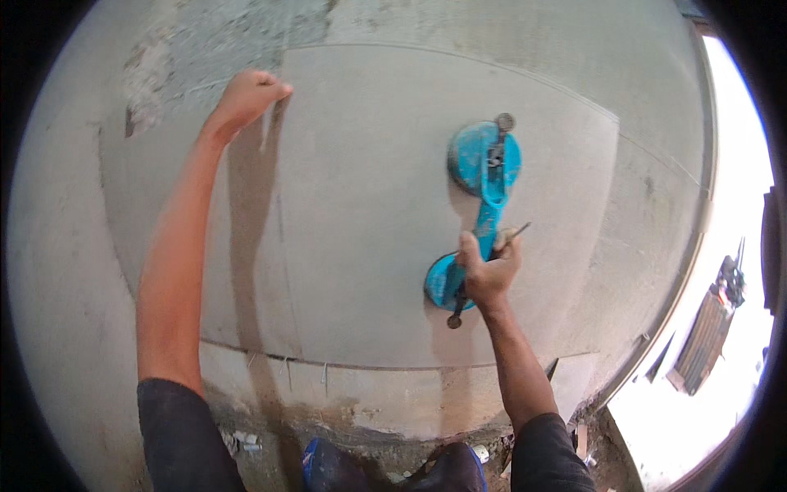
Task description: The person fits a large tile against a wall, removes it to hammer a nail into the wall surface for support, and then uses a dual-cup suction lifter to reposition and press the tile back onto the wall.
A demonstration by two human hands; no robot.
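Observation:
A large beige tile (369, 189) stands flat against the wall, with a blue double suction-cup lifter (487, 217) stuck to its right half. My right hand (492, 275) is wrapped round the lifter's handle near the lower cup. A thin dark stick (520, 233) pokes out from between the fingers of that hand; its kind I cannot make out. At the tile's upper left edge, my left hand (248, 100) is closed in a pinch by the vertical seam. Whatever it pinches, if anything, is hidden. Left of that seam lies another tile surface (180, 213).
Rough mortar (238, 49) shows above on the left. Several thin nails or pins (325, 373) jut out under the tile's lower edge. A tile offcut (574, 377) leans at the lower right. Rubble (246, 441) lies along the wall's foot. A bright opening is at the right.

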